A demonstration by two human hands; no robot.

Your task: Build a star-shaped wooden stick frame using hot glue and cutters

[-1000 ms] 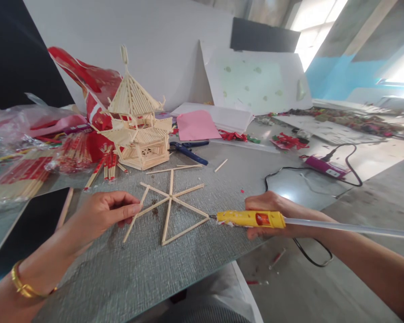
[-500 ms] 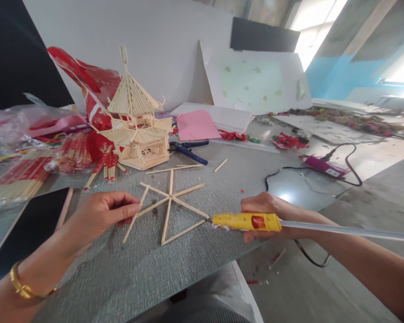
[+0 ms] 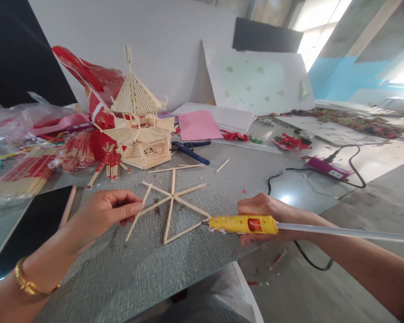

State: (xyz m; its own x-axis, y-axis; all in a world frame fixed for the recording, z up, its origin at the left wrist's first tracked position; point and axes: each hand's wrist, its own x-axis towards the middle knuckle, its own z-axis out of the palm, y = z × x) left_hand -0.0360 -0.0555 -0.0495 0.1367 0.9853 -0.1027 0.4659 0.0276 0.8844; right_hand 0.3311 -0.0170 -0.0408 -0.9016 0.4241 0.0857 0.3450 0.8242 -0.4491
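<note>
Lying flat on the grey tabletop (image 3: 148, 273), the star-shaped stick frame (image 3: 171, 207) is between the two hands, a little in front of the person. The left hand (image 3: 103, 215) pinches the end of one spoke at the frame's left side, with thumb and forefinger closed on it. The right hand (image 3: 264, 208) is clenched around a yellow glue gun (image 3: 242, 224). The gun's long axis runs almost level from right to left, and its nozzle meets the frame's right corner, where two sticks join. A clear glue stick (image 3: 340, 232) comes out behind the gun. The stick pagoda (image 3: 139, 130) stands well apart, farther back.
</note>
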